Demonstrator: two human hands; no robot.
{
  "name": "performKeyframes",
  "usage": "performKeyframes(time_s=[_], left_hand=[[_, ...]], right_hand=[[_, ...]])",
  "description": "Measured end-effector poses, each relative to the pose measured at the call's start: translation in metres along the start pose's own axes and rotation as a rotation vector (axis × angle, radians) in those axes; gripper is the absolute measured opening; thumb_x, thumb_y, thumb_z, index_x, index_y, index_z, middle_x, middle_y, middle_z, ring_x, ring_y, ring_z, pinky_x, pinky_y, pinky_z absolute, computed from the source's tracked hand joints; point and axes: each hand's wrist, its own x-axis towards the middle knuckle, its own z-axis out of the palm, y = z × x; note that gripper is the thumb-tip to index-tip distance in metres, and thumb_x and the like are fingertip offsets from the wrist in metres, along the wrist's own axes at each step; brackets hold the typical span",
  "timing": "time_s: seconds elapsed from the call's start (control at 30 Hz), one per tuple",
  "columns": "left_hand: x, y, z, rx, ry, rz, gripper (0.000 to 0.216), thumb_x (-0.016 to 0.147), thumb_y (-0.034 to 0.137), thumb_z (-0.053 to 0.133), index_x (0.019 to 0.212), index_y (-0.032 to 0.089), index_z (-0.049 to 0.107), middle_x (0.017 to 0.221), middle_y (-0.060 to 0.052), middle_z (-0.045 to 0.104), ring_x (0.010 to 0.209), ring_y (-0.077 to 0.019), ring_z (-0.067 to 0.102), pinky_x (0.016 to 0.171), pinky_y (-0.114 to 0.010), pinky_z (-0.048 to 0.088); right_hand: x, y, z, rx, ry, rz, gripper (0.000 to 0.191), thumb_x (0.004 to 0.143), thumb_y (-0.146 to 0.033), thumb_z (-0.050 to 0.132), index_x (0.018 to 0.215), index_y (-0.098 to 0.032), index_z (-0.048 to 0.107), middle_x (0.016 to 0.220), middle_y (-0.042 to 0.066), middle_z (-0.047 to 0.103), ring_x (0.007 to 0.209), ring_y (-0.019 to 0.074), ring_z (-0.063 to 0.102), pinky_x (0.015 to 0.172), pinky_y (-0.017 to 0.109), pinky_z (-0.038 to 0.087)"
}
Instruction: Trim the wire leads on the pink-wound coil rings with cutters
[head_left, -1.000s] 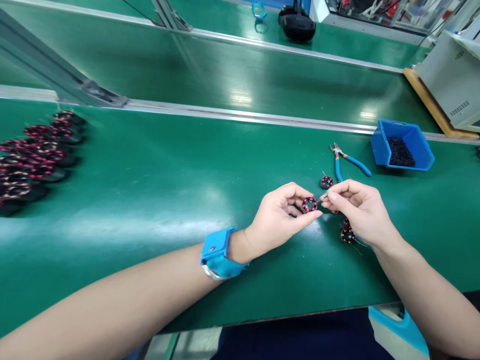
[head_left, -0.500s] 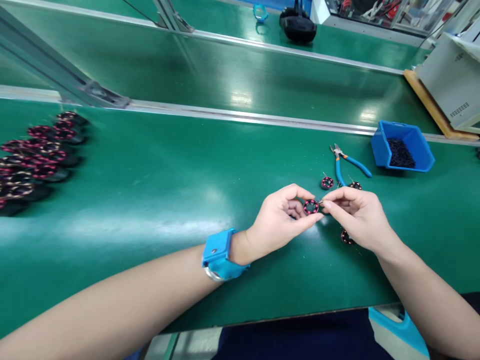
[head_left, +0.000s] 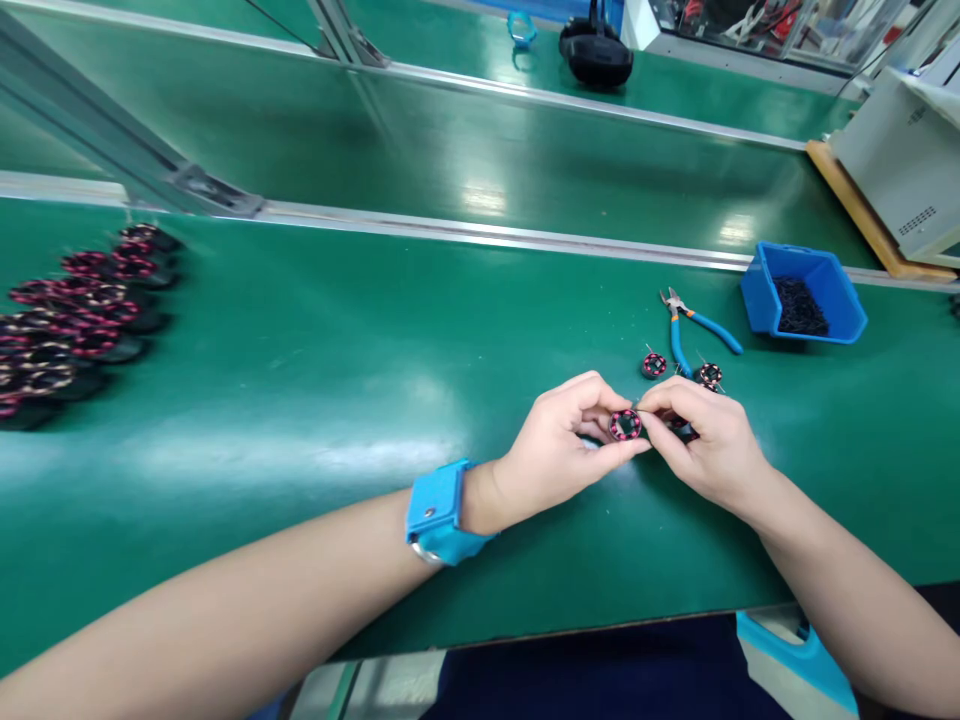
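— Holding what, exactly?
— A small pink-and-black ring [head_left: 624,425], pinched between thumb and forefinger of the left hand [head_left: 559,440], just above the green table [head_left: 337,400], towards its near edge.
— And the right hand [head_left: 705,445]?
— Its fingertips pinch the ring's right edge, knuckles up and wrist bent inward. Both forearms stretch forward and the hands meet in the middle. A blue strap [head_left: 439,512] circles the left wrist.
— What lies around them?
— Two loose rings [head_left: 654,364] just behind the hands, blue-handled pliers [head_left: 694,325] beside those, a blue bin [head_left: 802,295] of dark bits further right, and a heap [head_left: 75,320] of similar rings well apart at far left.
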Motion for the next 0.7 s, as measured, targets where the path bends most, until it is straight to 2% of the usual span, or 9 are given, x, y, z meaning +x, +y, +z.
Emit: performKeyframes(time_s=[0.4,0.7], left_hand=[[0.001,0.002,-0.003,0.149,0.01,0.206,0.02,0.072,0.019,0.077,0.082,0.014,0.06,0.077,0.0,0.055,0.062,-0.0078,0.058,0.055,-0.018,0.054],[0.0,0.0,-0.006,0.259,0.039,0.229,0.016,0.075,0.022,0.074,0.084,0.015,0.062,0.077,-0.001,0.057,0.065,-0.0101,0.058,0.057,-0.021,0.054]], right_hand=[[-0.002,-0.003,0.005,0.051,0.081,-0.031,0.013,0.088,-0.01,0.052,0.087,-0.02,0.06,0.08,0.005,0.068,0.075,0.0162,0.065,0.068,0.029,0.053],[-0.002,-0.015,0.003,0.178,0.055,0.121,0.02,0.085,-0.011,0.054,0.094,-0.023,0.068,0.09,0.006,0.071,0.083,0.0192,0.067,0.075,0.034,0.055]])
